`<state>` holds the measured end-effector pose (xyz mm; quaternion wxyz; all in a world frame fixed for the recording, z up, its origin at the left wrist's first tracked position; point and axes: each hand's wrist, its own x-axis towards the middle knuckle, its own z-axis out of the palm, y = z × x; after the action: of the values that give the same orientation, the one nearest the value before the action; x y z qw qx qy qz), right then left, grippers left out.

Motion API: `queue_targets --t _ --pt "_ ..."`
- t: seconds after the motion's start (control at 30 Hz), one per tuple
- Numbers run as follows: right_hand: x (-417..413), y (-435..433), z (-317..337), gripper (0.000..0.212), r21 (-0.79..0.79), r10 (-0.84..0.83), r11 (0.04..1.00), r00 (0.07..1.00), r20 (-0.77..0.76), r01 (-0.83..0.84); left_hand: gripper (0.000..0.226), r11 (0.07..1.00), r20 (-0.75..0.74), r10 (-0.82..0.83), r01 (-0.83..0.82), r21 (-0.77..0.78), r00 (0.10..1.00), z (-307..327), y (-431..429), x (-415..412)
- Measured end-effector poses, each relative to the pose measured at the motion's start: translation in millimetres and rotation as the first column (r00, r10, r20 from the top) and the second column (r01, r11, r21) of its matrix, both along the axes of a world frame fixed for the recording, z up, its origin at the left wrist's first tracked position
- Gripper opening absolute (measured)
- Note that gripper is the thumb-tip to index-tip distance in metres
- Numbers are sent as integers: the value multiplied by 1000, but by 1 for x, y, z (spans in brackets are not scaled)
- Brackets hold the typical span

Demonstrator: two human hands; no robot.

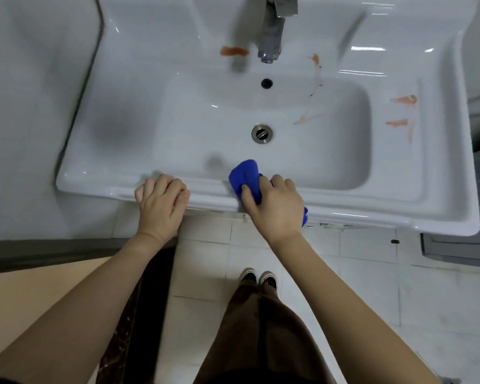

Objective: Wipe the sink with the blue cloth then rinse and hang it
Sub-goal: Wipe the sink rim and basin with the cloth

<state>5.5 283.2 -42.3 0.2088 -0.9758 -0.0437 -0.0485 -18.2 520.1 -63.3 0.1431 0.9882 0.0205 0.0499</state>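
**Five orange smears, one blue cloth at the front rim**

Five or so orange smears [403, 99] mark the sink [117, 167], and every one of them lies beyond the drain [262, 133] or off to its right, none on the near side. The blue cloth [245, 177] sits bunched on the front rim, on the near side of the drain and just left of it. The right hand [275, 206] is clamped over it, thumb pressed into the fabric, fingers curled around the wad; a corner pokes out under the wrist. The left hand [161, 199] carries nothing, its fingers loosely curled over the rim, well left of the drain, apparently bracing.

So the work lies away from the person and rightward. The right hand is the nearer one to those marks, and it already has the cloth. The two streaks farthest right of the drain run roughly side to side, so a sideways sweep looks apt there. The faucet [272, 37] hangs beyond the drain, between two of the marks at the back, and the hand will likely need to work around it. Wiping looks barely begun.
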Motion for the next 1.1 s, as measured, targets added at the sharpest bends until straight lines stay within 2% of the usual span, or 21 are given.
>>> queue_targets --t 0.07,0.17,0.27,0.33,0.5,0.57,0.63,0.7,0.8,0.9,1.0,1.1 --pt "-4 -58 2 39 -70 -87 994 996 -22 86 29 1000 -18 7 -7 -17 1000 2 1 0" --pt "-5 -152 8 47 -171 -315 937 948 -45 304 32 1000 -44 -7 6 -18 999 4 -2 0" --pt "-6 -171 9 47 -185 -455 878 890 -30 442 33 1000 -59 -10 9 -11 998 7 -1 1" --pt "-5 -135 7 43 -161 -428 895 902 -47 416 32 1000 -63 -16 16 -3 998 7 -2 1" --pt "3 13 5 32 -90 -159 984 985 -68 153 29 1000 -63 -18 19 1 998 6 1 0" --pt "3 37 4 32 -21 -96 995 995 -39 95 28 1000 -52 -14 14 1 999 4 0 1" --pt "0 20 3 34 43 -50 998 998 -31 51 29 1000 -61 8 -9 -15 998 5 -1 1" --pt "-1 -30 2 36 6 -56 998 997 -46 57 31 999 -73 24 -26 -24 997 6 -2 1" --pt "0 -135 1 42 -154 -200 970 977 -78 186 34 1000 -78 25 -26 -15 997 8 -4 1" --pt "-6 -218 8 48 -212 -351 918 936 -43 334 35 1000 -80 27 -28 -10 996 9 -6 1" --pt "-8 -217 11 45 -191 -402 902 915 -41 387 35 1000 -88 30 -29 7 996 9 -7 2" --pt "-3 -137 4 37 -129 -308 946 948 -80 297 31 999 -96 31 -29 16 995 9 -8 1"
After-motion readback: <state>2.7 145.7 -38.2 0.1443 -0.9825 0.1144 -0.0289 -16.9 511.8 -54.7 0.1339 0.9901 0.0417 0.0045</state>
